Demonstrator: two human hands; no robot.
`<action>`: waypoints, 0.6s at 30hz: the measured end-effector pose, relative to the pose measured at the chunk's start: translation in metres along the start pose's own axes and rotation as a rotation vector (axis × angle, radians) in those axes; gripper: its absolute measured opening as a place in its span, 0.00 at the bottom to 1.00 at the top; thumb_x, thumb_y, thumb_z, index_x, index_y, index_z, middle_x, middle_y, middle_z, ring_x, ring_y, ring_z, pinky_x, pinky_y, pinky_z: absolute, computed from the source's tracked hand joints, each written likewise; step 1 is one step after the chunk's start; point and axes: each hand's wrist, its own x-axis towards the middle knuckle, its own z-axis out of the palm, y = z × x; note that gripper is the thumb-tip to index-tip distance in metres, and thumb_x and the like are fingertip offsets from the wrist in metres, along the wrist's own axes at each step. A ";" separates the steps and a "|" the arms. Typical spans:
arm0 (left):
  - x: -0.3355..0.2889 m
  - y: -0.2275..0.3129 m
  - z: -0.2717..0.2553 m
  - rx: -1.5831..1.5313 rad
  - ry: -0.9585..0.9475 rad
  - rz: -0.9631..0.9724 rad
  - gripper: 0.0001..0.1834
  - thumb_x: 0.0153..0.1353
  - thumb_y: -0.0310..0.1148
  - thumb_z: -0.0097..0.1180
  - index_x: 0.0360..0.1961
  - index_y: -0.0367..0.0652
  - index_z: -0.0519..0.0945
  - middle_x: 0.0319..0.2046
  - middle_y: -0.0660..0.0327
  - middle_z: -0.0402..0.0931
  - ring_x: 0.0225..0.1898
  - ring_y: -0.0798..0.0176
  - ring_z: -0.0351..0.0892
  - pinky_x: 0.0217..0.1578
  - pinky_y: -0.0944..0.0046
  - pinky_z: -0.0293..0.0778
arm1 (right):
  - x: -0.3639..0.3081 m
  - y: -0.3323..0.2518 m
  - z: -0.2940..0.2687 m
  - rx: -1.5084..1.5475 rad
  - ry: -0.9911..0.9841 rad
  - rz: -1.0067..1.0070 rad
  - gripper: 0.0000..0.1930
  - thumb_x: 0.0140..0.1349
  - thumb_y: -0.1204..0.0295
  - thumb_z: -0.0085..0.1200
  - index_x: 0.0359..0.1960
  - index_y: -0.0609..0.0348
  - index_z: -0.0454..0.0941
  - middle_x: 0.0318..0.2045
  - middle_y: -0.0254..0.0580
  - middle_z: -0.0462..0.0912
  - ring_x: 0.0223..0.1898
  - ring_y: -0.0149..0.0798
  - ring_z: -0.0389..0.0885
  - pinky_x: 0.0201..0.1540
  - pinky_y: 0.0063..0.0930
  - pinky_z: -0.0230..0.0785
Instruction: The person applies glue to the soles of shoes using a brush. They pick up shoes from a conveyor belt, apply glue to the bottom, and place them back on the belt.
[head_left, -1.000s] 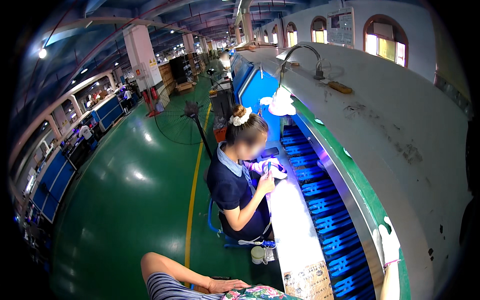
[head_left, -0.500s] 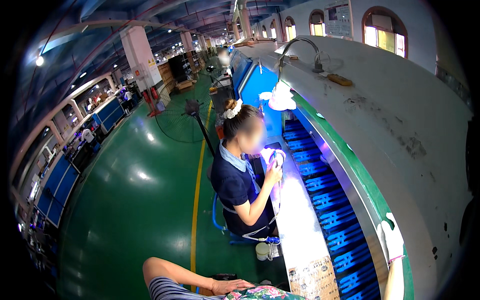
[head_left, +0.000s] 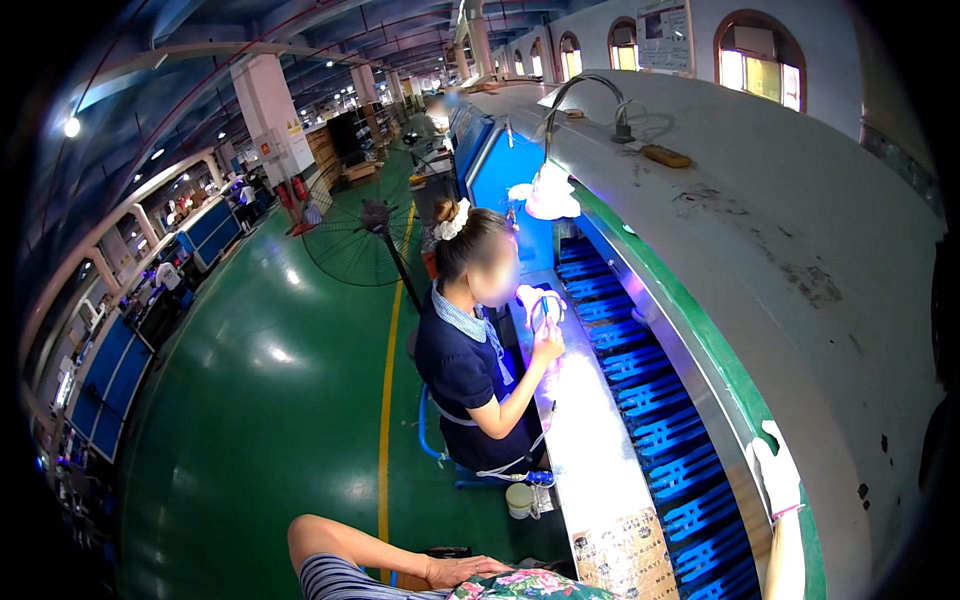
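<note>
My left hand [head_left: 468, 570] is bare and lies flat, fingers stretched, on floral fabric [head_left: 535, 583] at my waist. In a white glove, my right hand [head_left: 778, 470] rests on the green edge strip [head_left: 716, 375] of the long grey machine. Its thumb and fingers stand apart, with green showing between them, and I see nothing held. Beside that edge runs a conveyor [head_left: 655, 400] of blue slats. A seated co-worker [head_left: 465, 350] beyond me holds a blue tool [head_left: 545, 306] and a pale item I cannot make out under a bright light.
A metal bench [head_left: 590, 410] runs between the co-worker and the conveyor, with printed brown cardboard [head_left: 630, 555] at its near end. A black floor fan [head_left: 350, 235] and a white tub [head_left: 519, 500] stand on the green floor. A bent lamp [head_left: 552, 190] hangs over the bench.
The view has shifted slightly, so the scene sits a little further left. Both my hands keep their places, on the floral fabric and on the green edge.
</note>
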 end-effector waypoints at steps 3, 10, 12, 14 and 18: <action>0.000 0.001 -0.004 0.026 0.009 0.006 0.54 0.63 0.66 0.54 0.77 0.39 0.52 0.75 0.49 0.52 0.75 0.46 0.54 0.73 0.46 0.50 | 0.001 -0.001 0.002 -0.004 0.003 -0.012 0.16 0.54 0.74 0.66 0.46 0.61 0.84 0.53 0.52 0.83 0.56 0.50 0.81 0.63 0.39 0.70; 0.000 0.007 -0.005 0.048 0.016 0.009 0.45 0.70 0.56 0.49 0.78 0.40 0.51 0.76 0.47 0.50 0.76 0.46 0.52 0.73 0.47 0.50 | 0.000 -0.002 0.003 -0.014 0.005 -0.035 0.17 0.53 0.74 0.67 0.46 0.60 0.84 0.54 0.52 0.83 0.56 0.51 0.81 0.63 0.39 0.70; -0.004 0.004 -0.003 0.014 0.027 0.018 0.39 0.73 0.47 0.46 0.79 0.43 0.51 0.77 0.47 0.46 0.76 0.44 0.50 0.74 0.46 0.47 | 0.001 -0.001 0.004 -0.018 0.004 -0.042 0.17 0.53 0.74 0.67 0.46 0.60 0.84 0.54 0.53 0.83 0.56 0.51 0.81 0.63 0.40 0.70; -0.003 0.008 -0.005 0.009 0.014 -0.023 0.37 0.74 0.46 0.45 0.78 0.43 0.52 0.77 0.48 0.47 0.76 0.45 0.50 0.74 0.46 0.48 | 0.002 -0.002 0.002 -0.031 0.010 -0.057 0.17 0.53 0.74 0.67 0.46 0.60 0.84 0.54 0.53 0.83 0.56 0.51 0.81 0.63 0.40 0.70; -0.002 0.007 -0.002 0.020 0.020 -0.029 0.36 0.73 0.44 0.47 0.78 0.43 0.54 0.76 0.48 0.48 0.76 0.45 0.49 0.74 0.47 0.48 | 0.002 -0.003 -0.002 -0.057 0.020 -0.074 0.17 0.53 0.74 0.67 0.46 0.60 0.84 0.54 0.53 0.83 0.56 0.51 0.81 0.63 0.40 0.70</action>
